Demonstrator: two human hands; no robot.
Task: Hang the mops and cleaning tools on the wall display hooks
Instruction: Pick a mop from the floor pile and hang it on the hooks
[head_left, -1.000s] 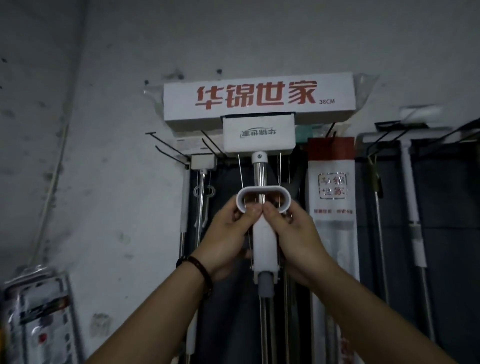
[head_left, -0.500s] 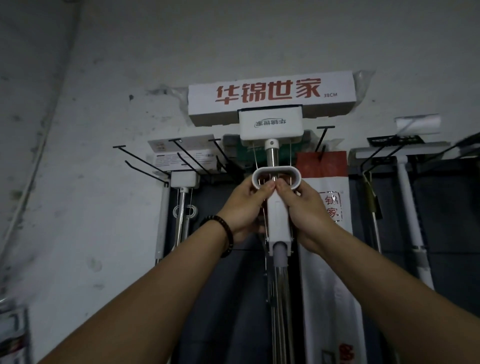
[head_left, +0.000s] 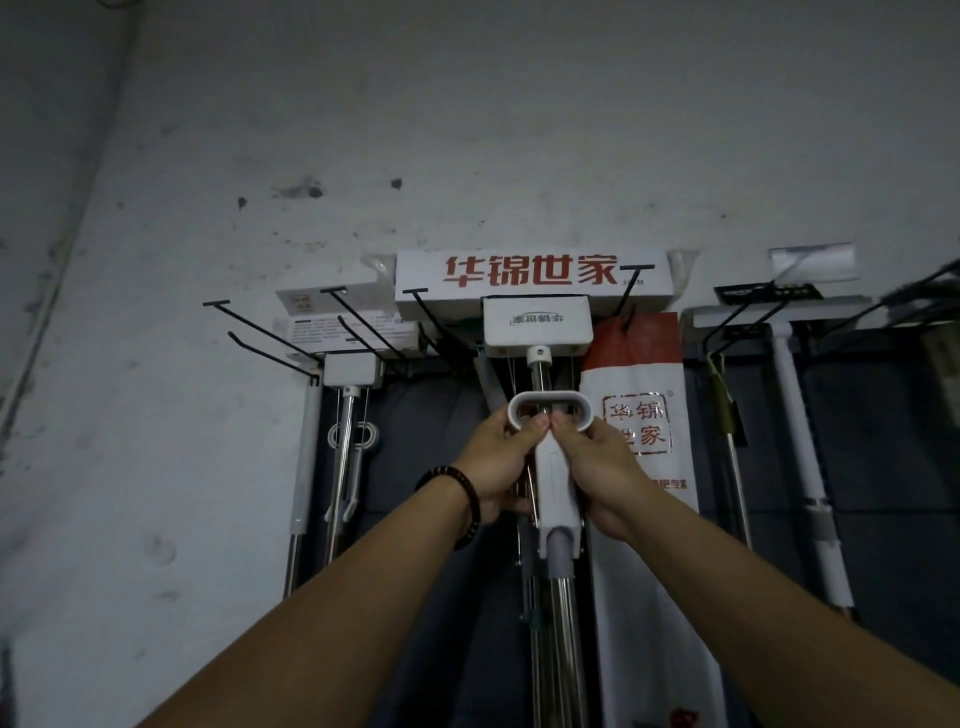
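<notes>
A white squeeze mop hangs upright against the wall, its boxed head printed with red characters at the top. My left hand and my right hand both grip its white sliding handle, thumbs pressed together just under the oval loop. The steel pole runs down between my forearms. Black wire display hooks stick out of the wall left of the mop; one more hook crosses the box's right end.
Another white mop hangs at the left. A bagged mop with a red and white label hangs just right of my hands. Further right hang a white-poled tool and a thin brass-fitted pole. Bare grey wall lies above.
The view has tilted upward and shifted, so the mop and my hands sit lower and more to the right in the frame. Both hands keep the same grip on the handle.
</notes>
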